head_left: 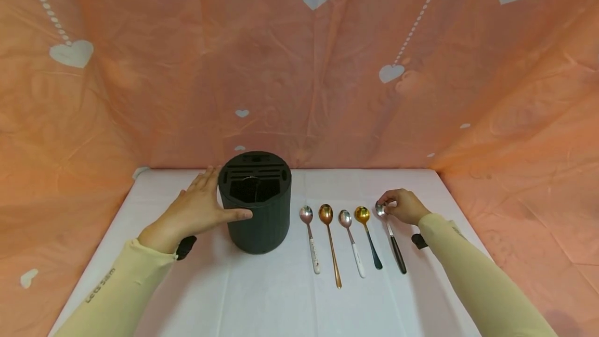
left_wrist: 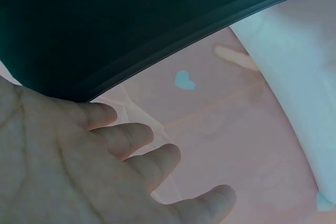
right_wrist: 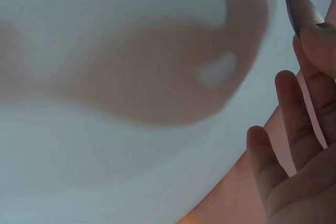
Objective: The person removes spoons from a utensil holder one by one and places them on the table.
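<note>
A dark green round utensil holder with a slotted, divided top stands on the white table. My left hand rests against its left side, thumb across the front and fingers spread toward the back. In the left wrist view those fingers lie straight beside the holder's dark wall. At the right end of a row of spoons, my right hand pinches the bowl of a silver spoon with a black handle. The right wrist view shows thumb and forefinger on the spoon's bowl, the other fingers apart.
Left of that spoon lie a gold spoon with a dark handle, a white-handled spoon, a copper-gold spoon and a spoon with a patterned white handle. An orange curtain with pale hearts surrounds the table.
</note>
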{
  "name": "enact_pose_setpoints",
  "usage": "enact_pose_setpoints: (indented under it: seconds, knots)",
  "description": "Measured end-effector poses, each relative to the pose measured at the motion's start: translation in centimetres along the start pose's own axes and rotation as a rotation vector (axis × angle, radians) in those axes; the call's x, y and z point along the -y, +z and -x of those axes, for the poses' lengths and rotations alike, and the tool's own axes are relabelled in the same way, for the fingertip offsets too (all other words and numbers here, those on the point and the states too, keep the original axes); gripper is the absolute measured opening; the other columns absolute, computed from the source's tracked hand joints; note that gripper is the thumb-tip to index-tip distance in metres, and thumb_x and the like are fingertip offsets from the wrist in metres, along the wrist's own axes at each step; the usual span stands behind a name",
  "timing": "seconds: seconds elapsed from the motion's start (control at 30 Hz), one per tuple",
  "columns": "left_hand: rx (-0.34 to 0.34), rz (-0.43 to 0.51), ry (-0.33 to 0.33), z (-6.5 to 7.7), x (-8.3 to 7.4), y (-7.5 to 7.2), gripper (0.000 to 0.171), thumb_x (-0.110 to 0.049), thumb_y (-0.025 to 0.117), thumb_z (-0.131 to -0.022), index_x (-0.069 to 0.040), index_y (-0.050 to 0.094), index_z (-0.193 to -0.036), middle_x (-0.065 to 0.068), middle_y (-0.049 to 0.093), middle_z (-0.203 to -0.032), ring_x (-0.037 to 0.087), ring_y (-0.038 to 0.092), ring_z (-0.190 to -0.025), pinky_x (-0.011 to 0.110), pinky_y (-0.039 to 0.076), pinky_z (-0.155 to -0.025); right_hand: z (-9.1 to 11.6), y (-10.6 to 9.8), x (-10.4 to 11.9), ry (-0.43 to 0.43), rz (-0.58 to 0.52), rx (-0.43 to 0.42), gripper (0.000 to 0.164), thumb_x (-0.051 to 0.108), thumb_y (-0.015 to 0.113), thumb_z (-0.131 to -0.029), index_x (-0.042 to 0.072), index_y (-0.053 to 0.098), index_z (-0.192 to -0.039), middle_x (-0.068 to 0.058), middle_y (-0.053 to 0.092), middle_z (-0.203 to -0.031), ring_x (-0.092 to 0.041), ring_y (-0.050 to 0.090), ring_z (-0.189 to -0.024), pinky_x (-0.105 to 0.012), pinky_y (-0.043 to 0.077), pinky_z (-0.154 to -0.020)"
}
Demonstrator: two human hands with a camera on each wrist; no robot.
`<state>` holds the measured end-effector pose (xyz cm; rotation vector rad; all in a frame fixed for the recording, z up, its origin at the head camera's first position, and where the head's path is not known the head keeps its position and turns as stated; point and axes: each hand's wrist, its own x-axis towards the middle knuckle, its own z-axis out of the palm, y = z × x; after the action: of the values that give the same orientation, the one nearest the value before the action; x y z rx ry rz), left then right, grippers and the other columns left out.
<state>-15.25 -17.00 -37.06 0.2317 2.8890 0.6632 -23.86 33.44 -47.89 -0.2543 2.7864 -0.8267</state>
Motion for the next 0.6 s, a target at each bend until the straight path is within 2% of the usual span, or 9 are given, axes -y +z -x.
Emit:
enact_pose_setpoints:
  seconds: [0.13, 0.3, 0.5, 0.6]
  knots:
    - [-0.002, -0.002, 0.002, -0.1, 0.1, 0.0, 0.145, -0.092, 0.058, -0.064, 0.001, 0.001, -0.158, 0.027, 0.005, -0.163, 0.046, 0.007, -0.148, 0.075, 0.012, -0.106, -0.2, 0.3, 0.0, 0.001, 0.014, 0.005, 0.02, -0.002, 0.07, -0.089, 0.015, 0.075, -0.099, -0.009, 0.068, -0.109, -0.037, 0.055, -0.115, -0.062, 0.039, -0.103]
    - [-0.002, -0.003, 0.006, -0.1, 0.2, 0.1, 0.145, -0.093, 0.057, -0.064, 0.001, 0.002, -0.158, 0.026, 0.006, -0.163, 0.046, 0.008, -0.148, 0.075, 0.012, -0.106, -0.4, 0.7, -0.1, -0.011, 0.039, 0.022, 0.02, -0.001, 0.07, -0.088, 0.015, 0.075, -0.099, -0.007, 0.069, -0.107, -0.037, 0.058, -0.113, -0.061, 0.042, -0.1]
    - [-0.008, -0.008, 0.003, -0.1, 0.2, 0.0, 0.143, -0.092, 0.058, -0.065, 0.0, 0.002, -0.159, 0.024, 0.005, -0.164, 0.045, 0.008, -0.148, 0.075, 0.011, -0.106, -1.1, 1.1, -0.3, -0.057, 0.073, 0.007, 0.022, -0.003, 0.068, -0.085, 0.015, 0.075, -0.097, -0.006, 0.07, -0.101, -0.031, 0.061, -0.103, -0.056, 0.047, -0.095]
    - [-0.006, -0.008, 0.006, -0.1, 0.2, 0.0, 0.142, -0.091, 0.058, -0.065, 0.0, 0.002, -0.159, 0.024, 0.005, -0.163, 0.045, 0.008, -0.148, 0.075, 0.012, -0.106, -1.2, 1.3, -0.4, -0.031, 0.067, 0.016, 0.022, -0.002, 0.069, -0.085, 0.016, 0.075, -0.096, -0.003, 0.069, -0.098, -0.028, 0.061, -0.097, -0.054, 0.048, -0.093]
